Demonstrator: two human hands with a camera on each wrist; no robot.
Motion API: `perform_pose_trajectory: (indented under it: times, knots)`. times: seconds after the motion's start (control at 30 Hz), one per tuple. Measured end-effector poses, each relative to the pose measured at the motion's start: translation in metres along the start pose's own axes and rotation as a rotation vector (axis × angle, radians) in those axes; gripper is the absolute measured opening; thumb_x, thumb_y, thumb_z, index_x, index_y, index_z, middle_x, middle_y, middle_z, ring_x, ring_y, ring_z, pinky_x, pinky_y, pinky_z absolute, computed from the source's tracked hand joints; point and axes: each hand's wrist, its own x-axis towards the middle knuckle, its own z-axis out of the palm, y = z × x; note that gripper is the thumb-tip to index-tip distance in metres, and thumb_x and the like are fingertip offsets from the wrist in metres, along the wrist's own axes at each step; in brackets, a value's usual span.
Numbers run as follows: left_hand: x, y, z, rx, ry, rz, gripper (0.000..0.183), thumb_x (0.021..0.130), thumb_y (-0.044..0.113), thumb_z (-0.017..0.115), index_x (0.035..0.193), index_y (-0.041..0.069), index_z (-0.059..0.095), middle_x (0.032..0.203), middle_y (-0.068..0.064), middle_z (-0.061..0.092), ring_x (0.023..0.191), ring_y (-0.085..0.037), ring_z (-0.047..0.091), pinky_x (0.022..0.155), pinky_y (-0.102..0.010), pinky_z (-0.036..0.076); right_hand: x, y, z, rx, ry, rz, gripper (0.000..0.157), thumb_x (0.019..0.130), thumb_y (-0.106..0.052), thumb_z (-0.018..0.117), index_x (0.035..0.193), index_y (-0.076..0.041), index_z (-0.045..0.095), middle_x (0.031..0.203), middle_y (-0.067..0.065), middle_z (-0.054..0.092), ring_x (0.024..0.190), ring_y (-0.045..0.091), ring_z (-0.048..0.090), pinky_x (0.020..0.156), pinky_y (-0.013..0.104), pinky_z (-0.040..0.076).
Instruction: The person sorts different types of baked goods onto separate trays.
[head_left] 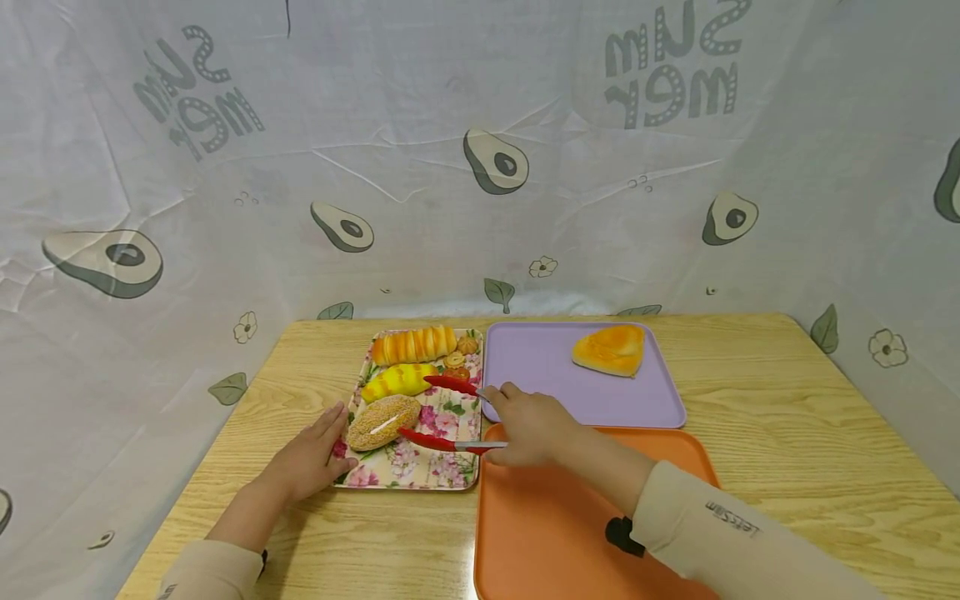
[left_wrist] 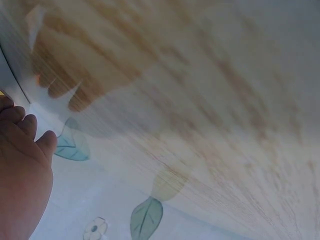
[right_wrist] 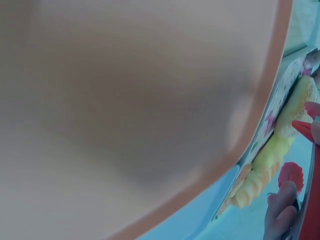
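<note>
Head view: right hand (head_left: 536, 427), gripping red-tipped metal tongs (head_left: 429, 440), spread wide; near tip beside oval, seed-covered brown bread roll (head_left: 375, 423), left side of rectangular floral tray (head_left: 444, 423). Left hand (head_left: 309, 458), fingers extended, at that tray's left edge.

Left wrist view: left hand, partly cropped; hold cannot be told.

Right wrist view: red tongs, partly cropped; bread roll beyond.

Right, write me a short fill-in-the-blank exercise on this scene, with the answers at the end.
1. The right hand holds tongs whose tips are coloured ____.
2. In the head view, the left hand is at the ____ edge of the floral tray.
3. The number of bread pieces on the purple tray is ____.
4. The front-right tray is ____ in colour.

Missing words: red; left; one; orange.
</note>
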Motion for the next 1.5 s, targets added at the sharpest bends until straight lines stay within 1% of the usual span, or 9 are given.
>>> perform_pose_trajectory:
  times: [0.2,0.33,0.53,0.67,0.8,0.93,1.17,1.37,1.5]
  knots:
    - [0.0,0.002,-0.002,-0.012,0.003,0.008,0.077,0.081,0.043,0.054,0.136,0.001,0.021,0.14,-0.014,0.017,0.124,-0.031,0.019,0.095,-0.049,0.021,0.006,-0.007,0.002,0.009,-0.025,-0.017,0.086,0.067,-0.057,0.06,0.132,-0.007,0.034,0.111,0.009,0.047,0.048,0.012,0.043,0.044,0.027,0.04]
    - [0.0,0.003,-0.002,-0.014,0.0,0.006,0.077,0.081,0.043,0.055,0.136,0.002,0.021,0.14,-0.014,0.016,0.124,-0.031,0.019,0.095,-0.049,0.022,0.009,-0.012,0.004,0.002,-0.039,-0.025,0.087,0.066,-0.059,0.059,0.132,-0.008,0.034,0.114,0.009,0.046,0.046,0.01,0.043,0.043,0.025,0.039]
    - [0.001,0.002,-0.001,-0.023,0.0,0.006,0.077,0.081,0.043,0.054,0.137,0.003,0.021,0.141,-0.013,0.016,0.125,-0.031,0.018,0.094,-0.05,0.022,0.014,-0.017,0.008,0.009,-0.071,-0.01,0.087,0.066,-0.058,0.059,0.133,-0.01,0.031,0.122,0.01,0.043,0.046,0.009,0.044,0.042,0.024,0.039]
    - [0.001,0.0,0.001,-0.023,0.002,0.007,0.077,0.081,0.045,0.054,0.137,0.003,0.02,0.141,-0.012,0.015,0.125,-0.031,0.019,0.093,-0.051,0.023,0.017,-0.018,0.009,0.011,-0.086,-0.004,0.089,0.065,-0.058,0.061,0.134,-0.011,0.03,0.123,0.01,0.041,0.048,0.011,0.045,0.044,0.026,0.04]
    - [0.002,-0.002,0.002,-0.018,0.012,0.012,0.078,0.081,0.046,0.053,0.137,0.003,0.02,0.141,-0.012,0.016,0.125,-0.03,0.018,0.094,-0.05,0.023,0.019,-0.018,0.01,-0.013,-0.083,-0.009,0.088,0.065,-0.058,0.061,0.133,-0.011,0.031,0.121,0.009,0.043,0.05,0.012,0.045,0.047,0.028,0.042]
    - [0.002,-0.003,0.003,-0.019,0.021,0.021,0.078,0.081,0.046,0.053,0.137,0.003,0.021,0.14,-0.013,0.016,0.125,-0.031,0.019,0.094,-0.05,0.023,0.021,-0.018,0.011,-0.019,-0.077,-0.02,0.083,0.067,-0.055,0.062,0.133,-0.013,0.033,0.118,0.007,0.045,0.049,0.011,0.044,0.048,0.028,0.042]
    - [0.003,-0.003,0.002,-0.013,0.018,0.02,0.078,0.08,0.046,0.054,0.137,0.003,0.021,0.14,-0.012,0.016,0.125,-0.03,0.019,0.094,-0.049,0.023,0.021,-0.016,0.013,-0.029,-0.067,-0.025,0.076,0.07,-0.051,0.062,0.131,-0.015,0.035,0.116,0.005,0.046,0.044,0.011,0.04,0.044,0.026,0.039]
    - [0.001,-0.002,0.001,-0.016,0.004,0.012,0.078,0.081,0.046,0.053,0.137,0.003,0.02,0.141,-0.013,0.015,0.125,-0.03,0.018,0.094,-0.05,0.021,0.018,-0.016,0.014,-0.04,-0.054,-0.043,0.074,0.072,-0.051,0.06,0.131,-0.015,0.035,0.119,0.006,0.045,0.042,0.011,0.039,0.041,0.025,0.037]
    - [-0.001,-0.002,0.001,-0.009,0.005,0.007,0.078,0.081,0.047,0.052,0.137,0.002,0.02,0.141,-0.012,0.015,0.125,-0.03,0.017,0.095,-0.049,0.021,0.015,-0.013,0.015,-0.027,-0.041,-0.041,0.074,0.072,-0.05,0.061,0.132,-0.015,0.035,0.119,0.006,0.045,0.04,0.011,0.039,0.039,0.024,0.036]
